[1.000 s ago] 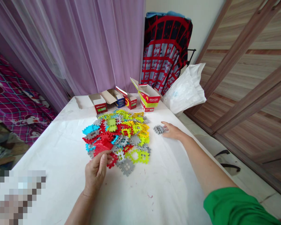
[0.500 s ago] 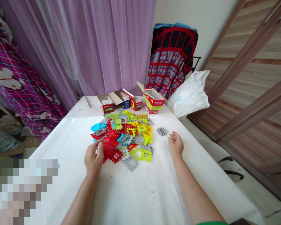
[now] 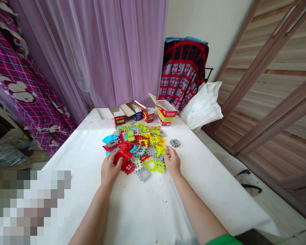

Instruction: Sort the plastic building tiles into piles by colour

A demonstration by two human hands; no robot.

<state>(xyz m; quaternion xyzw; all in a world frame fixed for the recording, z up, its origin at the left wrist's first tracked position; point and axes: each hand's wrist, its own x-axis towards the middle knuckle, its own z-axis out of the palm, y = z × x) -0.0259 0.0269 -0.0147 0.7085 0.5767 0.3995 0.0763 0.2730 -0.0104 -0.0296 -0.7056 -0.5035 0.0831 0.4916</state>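
A heap of interlocking plastic building pieces (image 3: 140, 151) in red, lime green, yellow, grey and blue lies on the white-covered table (image 3: 142, 211). My left hand (image 3: 110, 168) is at the heap's left front, its thumb and fingers apart and touching red pieces (image 3: 123, 156). At the right edge of the heap is my right hand (image 3: 172, 160), fingers loosely bent, close to the yellow and lime pieces; nothing shows in it. A lone grey piece (image 3: 174, 143) lies just beyond that hand, apart from the heap.
Several open cardboard boxes stand along the far edge, among them a red and green box (image 3: 165, 114) and a blue box (image 3: 137, 114). A white plastic bag (image 3: 201, 105) is at the table's right far corner. Purple curtains (image 3: 112, 51) hang behind; wooden wardrobe doors (image 3: 267, 85) rise on the right.
My right hand has moved left, from beyond the lone grey piece to the heap's edge. My left hand has shifted slightly right, further over the red pieces. The view has shifted a little.
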